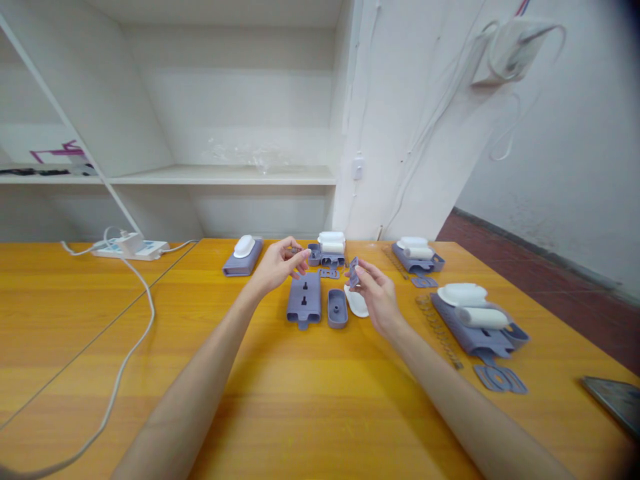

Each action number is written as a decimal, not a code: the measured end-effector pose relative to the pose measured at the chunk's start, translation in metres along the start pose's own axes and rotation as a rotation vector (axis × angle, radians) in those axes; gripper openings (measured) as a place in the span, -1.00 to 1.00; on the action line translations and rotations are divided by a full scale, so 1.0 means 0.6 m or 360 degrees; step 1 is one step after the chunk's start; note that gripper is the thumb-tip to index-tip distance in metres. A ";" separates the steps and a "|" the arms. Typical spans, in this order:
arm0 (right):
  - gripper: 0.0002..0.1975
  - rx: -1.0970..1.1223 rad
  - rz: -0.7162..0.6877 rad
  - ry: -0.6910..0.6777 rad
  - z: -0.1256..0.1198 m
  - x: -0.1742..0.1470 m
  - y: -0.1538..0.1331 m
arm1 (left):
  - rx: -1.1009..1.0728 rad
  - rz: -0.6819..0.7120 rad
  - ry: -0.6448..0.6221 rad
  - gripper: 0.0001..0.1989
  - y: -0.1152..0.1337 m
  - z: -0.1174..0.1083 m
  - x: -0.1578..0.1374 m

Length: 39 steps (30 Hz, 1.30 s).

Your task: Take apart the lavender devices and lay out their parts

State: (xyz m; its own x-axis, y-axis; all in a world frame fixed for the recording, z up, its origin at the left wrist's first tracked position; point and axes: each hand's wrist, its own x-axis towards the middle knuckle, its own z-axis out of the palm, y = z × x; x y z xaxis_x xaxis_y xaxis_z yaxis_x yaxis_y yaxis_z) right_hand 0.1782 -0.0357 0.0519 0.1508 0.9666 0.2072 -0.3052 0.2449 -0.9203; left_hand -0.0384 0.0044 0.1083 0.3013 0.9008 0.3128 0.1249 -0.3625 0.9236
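My right hand (376, 293) pinches a small grey-purple plastic piece (354, 272) upright between thumb and fingertips. Across from it, my left hand (281, 265) is closed, thumb against fingers, around something thin and greyish that I cannot make out. Below the left hand lies a flat grey-purple housing (304, 300) with two keyhole slots and a tab at its near end. To its right sits a small oval grey-purple cup (337, 309) with a post inside. A white oval lid (357, 303) lies beside the cup, partly hidden by my right hand.
Part sets with white rollers stand at the back (332, 245), back right (418, 252) and right (477, 320), with springs (440, 333) and flat plates (500, 379) nearby. A white-topped unit (243, 255) is back left. A power strip (133, 248), cable (135, 333) and dark flat device (613, 400) flank the table.
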 end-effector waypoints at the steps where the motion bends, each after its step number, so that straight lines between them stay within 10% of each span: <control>1: -0.54 -0.0022 -0.0046 -0.0002 0.000 0.000 -0.002 | 0.0014 0.0010 0.0007 -0.63 0.003 0.002 -0.001; 13: -0.46 -0.0362 -0.0543 0.0099 0.001 -0.009 -0.031 | 0.0082 0.0022 0.0244 -0.48 0.004 -0.009 0.003; 39: -0.63 -0.0498 -0.0588 0.0363 -0.004 -0.001 -0.026 | 0.0468 0.0228 0.0415 -0.44 -0.009 0.004 -0.003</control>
State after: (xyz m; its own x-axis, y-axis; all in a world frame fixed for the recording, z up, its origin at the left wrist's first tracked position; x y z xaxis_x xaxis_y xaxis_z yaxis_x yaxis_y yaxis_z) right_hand 0.1850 -0.0405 0.0652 0.4063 0.7707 0.4908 0.0968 0.4978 -0.8619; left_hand -0.0372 0.0039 0.1018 0.0905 0.8530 0.5140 0.3750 -0.5074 0.7759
